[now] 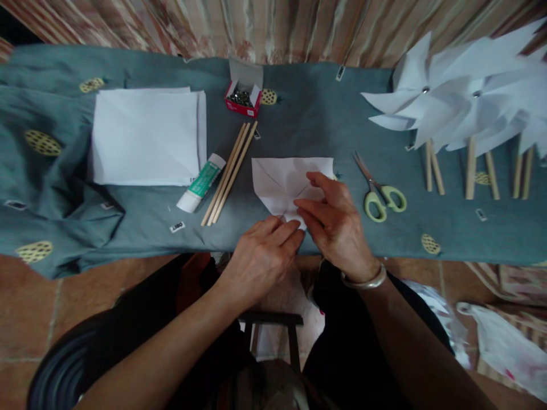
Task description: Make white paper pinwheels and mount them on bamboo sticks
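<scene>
A white sheet of paper (273, 176) with crease lines lies in front of me, its near corners slanting in to a narrow end at the table edge. My left hand (267, 247) is closed on that near end, fingers curled over the paper and pressing it down. Above the paper's right half is my right hand (331, 219), wearing a bracelet. Its fingers are bent and apart, with nothing visible between them, and they cover part of the sheet. Scissors (378, 191) with green handles lie to the right of this hand, blades slightly apart.
On the left are a stack of white paper (145, 136), a glue stick (200, 183) and three wooden sticks (231, 173). Behind them stands an open red box (243, 102) of metal pins. Several paper pinwheels (474, 94) on sticks lie at the right. A curtain (277, 28) hangs behind the table.
</scene>
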`<state>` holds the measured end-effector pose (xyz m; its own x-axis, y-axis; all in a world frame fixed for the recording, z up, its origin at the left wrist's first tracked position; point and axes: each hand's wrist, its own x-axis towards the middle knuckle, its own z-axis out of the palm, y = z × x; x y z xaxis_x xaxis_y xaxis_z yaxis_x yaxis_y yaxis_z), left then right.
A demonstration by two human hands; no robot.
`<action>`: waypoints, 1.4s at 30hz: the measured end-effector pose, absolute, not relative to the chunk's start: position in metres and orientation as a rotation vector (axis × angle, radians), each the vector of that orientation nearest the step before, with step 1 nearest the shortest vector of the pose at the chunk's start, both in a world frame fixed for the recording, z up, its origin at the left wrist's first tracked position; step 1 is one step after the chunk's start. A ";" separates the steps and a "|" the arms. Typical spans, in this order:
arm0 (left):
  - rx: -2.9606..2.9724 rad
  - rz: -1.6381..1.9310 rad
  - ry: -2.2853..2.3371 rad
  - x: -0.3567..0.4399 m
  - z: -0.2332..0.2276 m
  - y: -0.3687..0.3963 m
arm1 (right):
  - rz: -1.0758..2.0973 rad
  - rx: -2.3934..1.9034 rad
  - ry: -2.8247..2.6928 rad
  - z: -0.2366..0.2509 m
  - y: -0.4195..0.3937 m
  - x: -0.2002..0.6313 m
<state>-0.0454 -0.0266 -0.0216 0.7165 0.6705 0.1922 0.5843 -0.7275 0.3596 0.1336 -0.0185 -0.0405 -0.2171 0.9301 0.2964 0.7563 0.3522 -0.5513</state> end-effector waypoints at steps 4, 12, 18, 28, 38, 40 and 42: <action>2.653 0.433 0.985 -0.045 -0.022 -0.027 | 0.361 -1.506 -2.153 -0.036 -0.024 0.130; 2.660 0.433 0.999 -0.045 -0.021 -0.029 | 0.147 -1.548 -2.295 -0.044 -0.038 0.122; 2.650 0.442 1.010 -0.044 -0.020 -0.029 | 0.070 -1.571 -2.364 -0.046 -0.040 0.119; 2.641 0.397 1.030 -0.043 -0.020 -0.029 | 0.218 -1.574 -2.196 -0.053 -0.044 0.120; 2.643 0.476 1.060 -0.043 -0.022 -0.030 | 0.298 -1.605 -1.867 -0.042 -0.023 0.150; 2.647 0.521 1.061 -0.044 -0.023 -0.029 | 0.261 -1.640 -1.881 -0.044 -0.012 0.156; 2.652 0.565 1.061 -0.044 -0.024 -0.029 | 0.242 -1.639 -1.908 -0.047 0.000 0.162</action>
